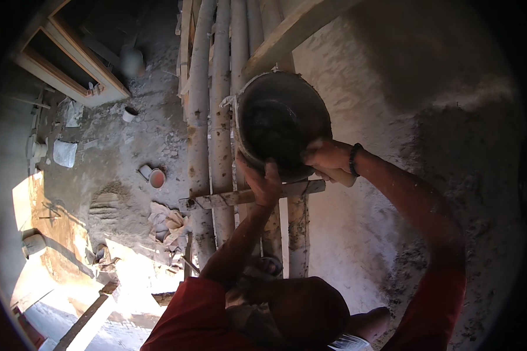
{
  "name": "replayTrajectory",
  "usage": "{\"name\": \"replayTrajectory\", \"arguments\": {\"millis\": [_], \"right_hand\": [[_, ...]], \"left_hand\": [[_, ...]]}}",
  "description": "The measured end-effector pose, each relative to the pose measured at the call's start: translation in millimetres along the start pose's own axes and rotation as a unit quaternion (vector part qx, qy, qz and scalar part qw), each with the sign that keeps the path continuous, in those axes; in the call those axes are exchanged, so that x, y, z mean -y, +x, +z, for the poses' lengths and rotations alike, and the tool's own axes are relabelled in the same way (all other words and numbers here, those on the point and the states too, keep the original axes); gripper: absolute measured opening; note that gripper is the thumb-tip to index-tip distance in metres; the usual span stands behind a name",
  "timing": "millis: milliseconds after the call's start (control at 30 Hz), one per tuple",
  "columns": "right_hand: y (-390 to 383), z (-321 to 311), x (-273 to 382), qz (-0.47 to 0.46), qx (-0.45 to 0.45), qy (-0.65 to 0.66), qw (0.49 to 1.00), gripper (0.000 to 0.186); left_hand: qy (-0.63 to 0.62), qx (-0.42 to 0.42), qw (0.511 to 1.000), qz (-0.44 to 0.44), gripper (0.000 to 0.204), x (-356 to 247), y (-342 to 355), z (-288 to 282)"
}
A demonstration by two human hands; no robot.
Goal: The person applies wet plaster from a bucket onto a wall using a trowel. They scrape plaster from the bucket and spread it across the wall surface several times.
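Note:
A dark, round bucket point(281, 117) with a crusted rim and a dark, murky inside stands on a platform of rough poles point(221, 82). My left hand point(260, 181) grips its near rim, fingers reaching up along the side and over the edge. My right hand point(328, 157), with a dark band at the wrist, is closed at the bucket's right rim, fingertips just inside; what exactly it grips I cannot make out. A pale wooden piece point(341, 176) shows just below that hand. A short cross batten point(234, 199) lies over the poles in front of the bucket.
A thick beam point(298, 32) slants above the bucket. Down at the left are a dusty floor point(129, 167), small pails point(156, 178), sacks point(64, 153), a rag heap point(167, 222) and a framed opening point(70, 64). A plastered wall point(363, 222) runs along the right.

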State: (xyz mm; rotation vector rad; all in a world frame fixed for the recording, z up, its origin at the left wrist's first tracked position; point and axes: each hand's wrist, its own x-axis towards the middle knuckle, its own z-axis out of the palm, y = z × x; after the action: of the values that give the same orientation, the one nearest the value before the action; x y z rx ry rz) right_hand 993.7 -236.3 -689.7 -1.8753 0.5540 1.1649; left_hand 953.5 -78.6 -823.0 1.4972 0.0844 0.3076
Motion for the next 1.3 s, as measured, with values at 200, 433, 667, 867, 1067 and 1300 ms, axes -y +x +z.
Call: {"name": "replayTrajectory", "arguments": {"millis": [200, 433, 667, 867, 1067, 1300], "right_hand": [[-5, 11, -6, -0.149, -0.16, -0.117, 0.969, 0.022], [-39, 6, 13, -0.261, -0.341, -0.458, 0.778, 0.018], [14, 9, 12, -0.142, -0.305, -0.547, 0.767, 0.022], [-14, 0, 48, -0.143, -0.315, -0.6, 0.722, 0.023], [20, -12, 24, -0.167, -0.359, -0.608, 0.688, 0.02], [28, 19, 16, -0.259, -0.256, -0.581, 0.728, 0.017]], "left_hand": [[-0.002, -0.008, 1.0, -0.018, 0.072, 8, 11, -2], [0.011, -0.017, 0.999, -0.027, 0.074, 16, 12, -3], [-0.025, 0.007, 0.999, -0.042, 0.078, 9, 12, 0], [0.0, -0.022, 0.999, -0.028, 0.079, 25, 14, -3], [0.005, -0.023, 0.998, -0.058, 0.083, 33, 7, 4], [-0.03, 0.001, 0.997, -0.065, 0.079, 1, 16, -4]]}}
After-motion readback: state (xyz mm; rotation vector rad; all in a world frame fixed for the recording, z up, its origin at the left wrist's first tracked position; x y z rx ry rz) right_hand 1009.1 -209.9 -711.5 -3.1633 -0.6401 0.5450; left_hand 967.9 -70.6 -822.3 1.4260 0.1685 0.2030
